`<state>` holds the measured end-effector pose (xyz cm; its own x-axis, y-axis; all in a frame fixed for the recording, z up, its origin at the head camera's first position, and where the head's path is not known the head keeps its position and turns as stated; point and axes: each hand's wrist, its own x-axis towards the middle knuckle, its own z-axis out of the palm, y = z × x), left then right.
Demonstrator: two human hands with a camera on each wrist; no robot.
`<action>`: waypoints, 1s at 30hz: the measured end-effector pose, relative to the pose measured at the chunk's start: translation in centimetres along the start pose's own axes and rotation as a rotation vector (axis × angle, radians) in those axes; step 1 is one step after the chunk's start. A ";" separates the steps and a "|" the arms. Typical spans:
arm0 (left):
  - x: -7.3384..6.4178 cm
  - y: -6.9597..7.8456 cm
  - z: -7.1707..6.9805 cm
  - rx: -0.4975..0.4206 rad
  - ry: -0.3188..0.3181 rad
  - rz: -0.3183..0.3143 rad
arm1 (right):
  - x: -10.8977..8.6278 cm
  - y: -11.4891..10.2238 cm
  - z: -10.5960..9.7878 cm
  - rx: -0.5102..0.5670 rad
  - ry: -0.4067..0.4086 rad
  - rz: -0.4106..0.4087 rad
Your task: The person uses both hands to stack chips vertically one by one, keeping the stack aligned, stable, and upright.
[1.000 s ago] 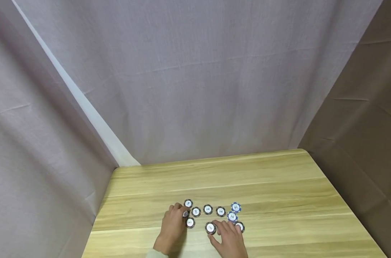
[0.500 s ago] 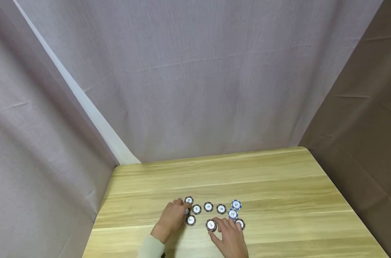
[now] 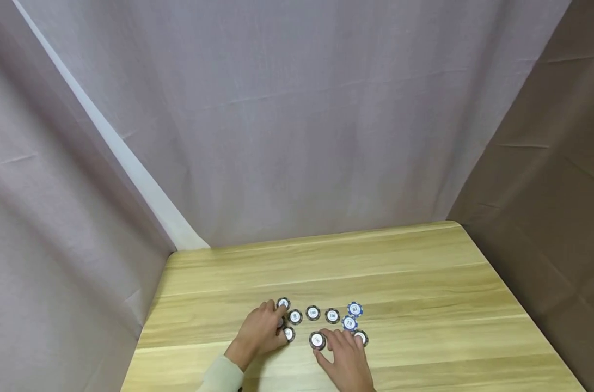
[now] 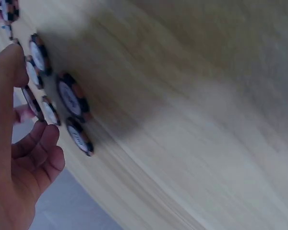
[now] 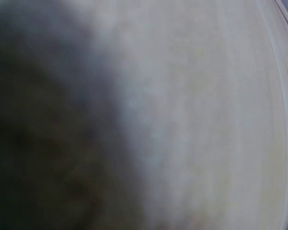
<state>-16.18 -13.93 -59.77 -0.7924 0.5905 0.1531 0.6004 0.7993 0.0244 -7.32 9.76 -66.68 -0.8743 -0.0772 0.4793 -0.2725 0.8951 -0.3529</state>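
Black poker chips and two blue ones lie on a wooden table [image 3: 414,283]. At the left group, my left hand [image 3: 259,329] pinches a black poker chip [image 4: 32,103] between thumb and fingers; the head view mostly hides that chip. Its thumb partly covers a lower black chip [image 3: 289,334], and another black chip [image 3: 283,304] lies by the fingertips. My right hand [image 3: 347,356] grips a small stack of black poker chips [image 3: 317,340] between thumb and index finger. Its other fingers partly cover a black chip [image 3: 360,337]. The right wrist view is too blurred to show the hold.
Three black chips, among them a middle one [image 3: 313,312], lie in a loose row beyond the hands. Blue chips [image 3: 349,323] lie just beyond the right fingers. Grey curtains [image 3: 301,136] close off the back and left, with a brown cloth [image 3: 537,190] at the right.
My left thumb has spread out toward me and now covers part of the lower left chip. The right hand stays at its stack. The head view has shifted slightly.
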 end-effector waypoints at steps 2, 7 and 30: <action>-0.1 0.6 -0.5 -0.062 0.013 -0.029 | 0.0 0.0 -0.2 -0.004 -0.004 0.007; -0.3 2.9 -1.7 -0.192 0.030 -0.057 | 0.1 0.0 -0.7 -0.004 -0.006 0.012; 0.7 8.4 -0.1 -0.177 0.099 0.044 | 0.0 0.4 -1.2 -0.016 0.002 -0.040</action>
<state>-11.64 -6.83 -59.32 -0.7559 0.6033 0.2542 0.6505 0.7360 0.1874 -6.93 10.60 -65.87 -0.8620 -0.1119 0.4944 -0.3006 0.8982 -0.3208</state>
